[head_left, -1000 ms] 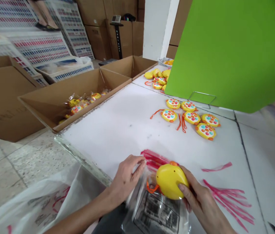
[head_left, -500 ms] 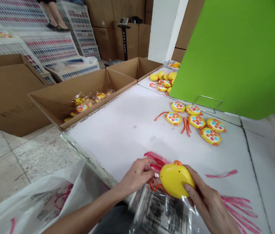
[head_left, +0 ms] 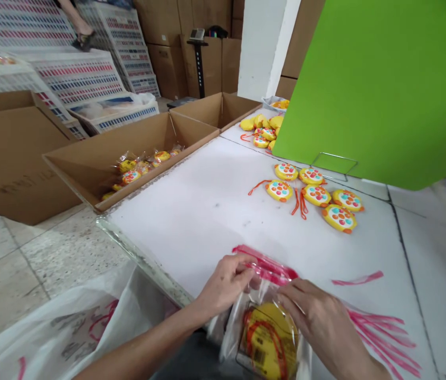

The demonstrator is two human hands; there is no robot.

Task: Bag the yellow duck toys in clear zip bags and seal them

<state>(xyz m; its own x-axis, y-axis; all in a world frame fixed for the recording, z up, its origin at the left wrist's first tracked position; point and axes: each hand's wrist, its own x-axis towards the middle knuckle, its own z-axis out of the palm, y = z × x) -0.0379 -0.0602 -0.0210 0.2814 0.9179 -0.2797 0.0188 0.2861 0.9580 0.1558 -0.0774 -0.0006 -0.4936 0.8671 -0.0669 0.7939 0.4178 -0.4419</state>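
Observation:
A clear plastic bag (head_left: 233,330) with a pink strip (head_left: 264,261) along its top lies at the table's near edge. Inside it sits a yellow chick-shaped toy (head_left: 272,338) with an orange cord, behind printed film. My left hand (head_left: 228,277) pinches the bag's upper left edge by the pink strip. On the other side, my right hand (head_left: 315,311) has its fingers closed on the bag's upper right edge. Several yellow toys with coloured buttons (head_left: 315,195) rest farther off on the white table (head_left: 191,211).
Cardboard boxes stand along the left edge, the nearer box (head_left: 84,169) holding bagged toys. A green board (head_left: 373,89) rises at the right. Loose pink strips (head_left: 385,335) lie right of my hand. A white plastic bag (head_left: 60,322) hangs at lower left.
The yellow toy has gone from my right hand down into the clear bag. My right hand now grips the bag's top. A person's feet in the background have shifted.

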